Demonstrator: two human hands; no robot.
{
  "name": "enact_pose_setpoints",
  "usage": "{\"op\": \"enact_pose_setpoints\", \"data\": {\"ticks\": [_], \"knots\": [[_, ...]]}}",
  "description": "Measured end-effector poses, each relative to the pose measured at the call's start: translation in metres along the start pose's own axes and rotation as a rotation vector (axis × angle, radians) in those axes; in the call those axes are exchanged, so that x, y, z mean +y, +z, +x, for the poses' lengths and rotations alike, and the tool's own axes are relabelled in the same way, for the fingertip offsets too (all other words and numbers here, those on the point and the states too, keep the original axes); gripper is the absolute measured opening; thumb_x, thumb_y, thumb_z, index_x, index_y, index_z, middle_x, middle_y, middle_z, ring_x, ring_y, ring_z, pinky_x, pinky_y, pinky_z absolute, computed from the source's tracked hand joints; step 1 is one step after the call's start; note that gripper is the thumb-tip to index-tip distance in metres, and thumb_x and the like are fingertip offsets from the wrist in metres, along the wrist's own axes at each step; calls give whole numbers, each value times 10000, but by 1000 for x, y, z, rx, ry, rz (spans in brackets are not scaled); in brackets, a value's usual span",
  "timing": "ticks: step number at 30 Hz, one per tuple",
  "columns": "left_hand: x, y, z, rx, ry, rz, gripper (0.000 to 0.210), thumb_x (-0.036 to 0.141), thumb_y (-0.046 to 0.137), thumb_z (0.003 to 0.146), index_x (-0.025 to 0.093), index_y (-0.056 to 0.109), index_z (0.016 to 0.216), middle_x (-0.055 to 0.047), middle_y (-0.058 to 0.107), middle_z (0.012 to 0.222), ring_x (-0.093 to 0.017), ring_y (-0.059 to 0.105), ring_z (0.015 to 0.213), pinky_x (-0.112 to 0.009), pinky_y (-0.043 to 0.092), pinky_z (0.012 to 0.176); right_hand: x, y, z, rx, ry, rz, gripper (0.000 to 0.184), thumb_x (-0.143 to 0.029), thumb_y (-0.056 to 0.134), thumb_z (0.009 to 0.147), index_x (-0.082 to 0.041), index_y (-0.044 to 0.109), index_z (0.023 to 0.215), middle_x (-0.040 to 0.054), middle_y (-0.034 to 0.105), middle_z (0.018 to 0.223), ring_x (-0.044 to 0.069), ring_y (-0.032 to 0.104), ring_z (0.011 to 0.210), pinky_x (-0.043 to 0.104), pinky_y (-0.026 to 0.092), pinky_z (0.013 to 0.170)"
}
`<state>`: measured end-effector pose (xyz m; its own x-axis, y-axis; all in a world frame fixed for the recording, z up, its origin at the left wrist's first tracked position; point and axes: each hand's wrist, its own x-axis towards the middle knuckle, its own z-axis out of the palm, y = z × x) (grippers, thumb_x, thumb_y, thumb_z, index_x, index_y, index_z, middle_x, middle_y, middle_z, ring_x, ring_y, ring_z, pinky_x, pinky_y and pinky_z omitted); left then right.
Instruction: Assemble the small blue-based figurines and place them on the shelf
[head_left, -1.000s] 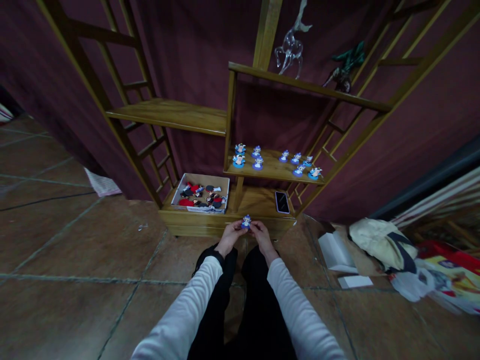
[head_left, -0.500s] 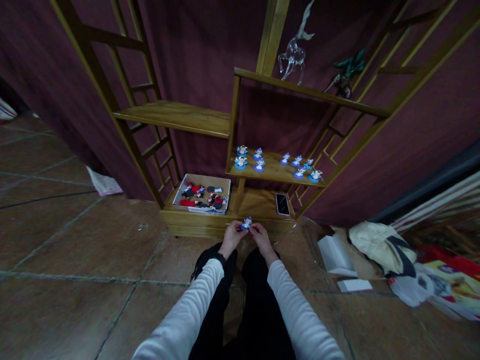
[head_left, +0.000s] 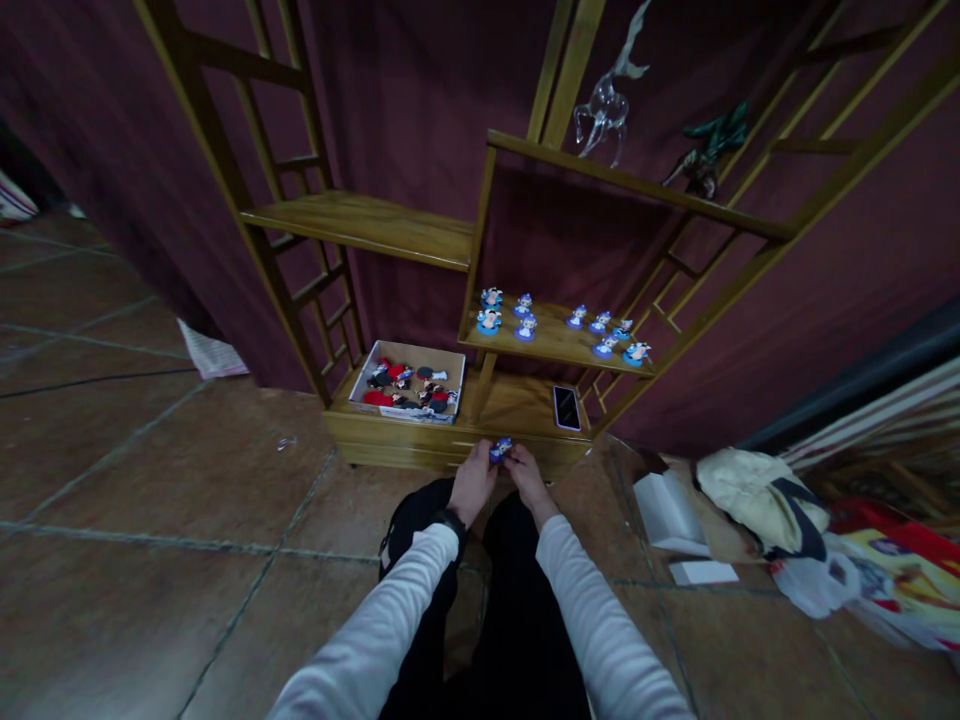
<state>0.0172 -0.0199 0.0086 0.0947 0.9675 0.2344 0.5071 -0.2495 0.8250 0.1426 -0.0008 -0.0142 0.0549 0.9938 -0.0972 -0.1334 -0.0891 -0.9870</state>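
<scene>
"What could go wrong?"
"My left hand (head_left: 474, 483) and right hand (head_left: 529, 476) have their fingers clamped on a small purple figurine (head_left: 500, 450), between them before the shelf unit (head_left: 397, 442); a slack pinch could drop it on the floor (head_left: 225, 465)."
"And the box (head_left: 450, 361)?"
"Jumbled red and black pieces (head_left: 377, 398) inside."

Figurine (head_left: 500, 451) before shelf unit (head_left: 483, 210)
</scene>
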Motion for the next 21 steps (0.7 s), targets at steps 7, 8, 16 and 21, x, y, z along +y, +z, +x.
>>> {"op": "enact_pose_setpoints", "data": {"ticks": [7, 8, 16, 21], "knots": [[9, -2, 2, -78, 162, 327, 247, 79, 435, 797, 182, 501, 1012, -132, 556, 1030, -256, 543, 972, -343, 378, 833, -1, 0, -1, 39, -36, 74, 256, -248, 581, 591, -204, 576, 843, -7, 647, 810, 148, 568, 744, 279, 439, 720], [10, -3, 3, -78, 185, 337, 250, 79, 432, 800, 179, 500, 1019, -139, 552, 1048, -260, 540, 983, -350, 378, 842, -1, 0, -1, 44, -35, 80, 267, -253, 580, 591, -203, 575, 853, -3, 650, 820, 150, 570, 747, 283, 441, 723], [14, -7, 0, -141, 330, 611, 336, 60, 376, 831, 164, 431, 1146, -163, 474, 1236, -240, 519, 1070, -355, 411, 870, -6, 1, -5, 40, -17, 113, 269, -235, 583, 574, -198, 562, 840, -15, 647, 795, 145, 575, 737, 280, 450, 723], [15, -8, -1, -165, 338, 664, 325, 79, 347, 856, 158, 409, 1165, -171, 497, 1203, -235, 511, 1108, -361, 420, 887, -8, 1, -7, 8, 4, 117, 291, -267, 586, 599, -199, 558, 880, -7, 648, 800, 147, 575, 728, 276, 460, 702]]}}
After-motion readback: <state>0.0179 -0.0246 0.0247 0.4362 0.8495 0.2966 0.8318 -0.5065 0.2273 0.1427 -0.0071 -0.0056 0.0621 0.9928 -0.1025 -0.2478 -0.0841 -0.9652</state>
